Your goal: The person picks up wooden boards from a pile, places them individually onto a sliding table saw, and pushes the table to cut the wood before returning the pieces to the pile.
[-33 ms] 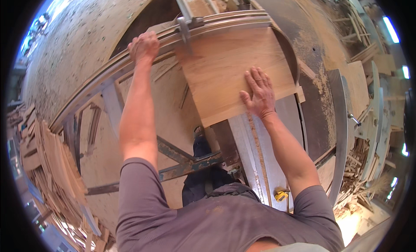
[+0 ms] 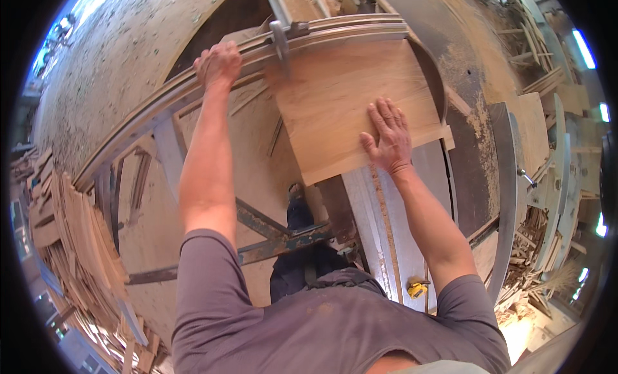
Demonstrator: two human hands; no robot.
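A flat rectangular wooden board [image 2: 341, 110] lies on the silver metal table [image 2: 421, 226] of what looks like a panel saw. Its far edge runs along a long metal fence rail [image 2: 145, 110]. My left hand [image 2: 219, 64] is closed over that rail, left of the board, with the fingers wrapped round it. Flat on the board's near right part rests my right hand [image 2: 390, 137], fingers stretched forward. A metal stop [image 2: 280, 44] hangs from the rail between my left hand and the board, near the board's far left corner.
A curved dark strip [image 2: 430, 78] borders the board's right side. Near my right elbow lies a small yellow tool [image 2: 417, 288], perhaps a tape measure. Sawdust covers the brown tabletop [image 2: 473, 149] on the right. Wood offcuts [image 2: 77, 245] are heaped at left, and more at right.
The rail, its stop and the board have shifted slightly to the right. Both my hands have moved along with them, keeping the same hold.
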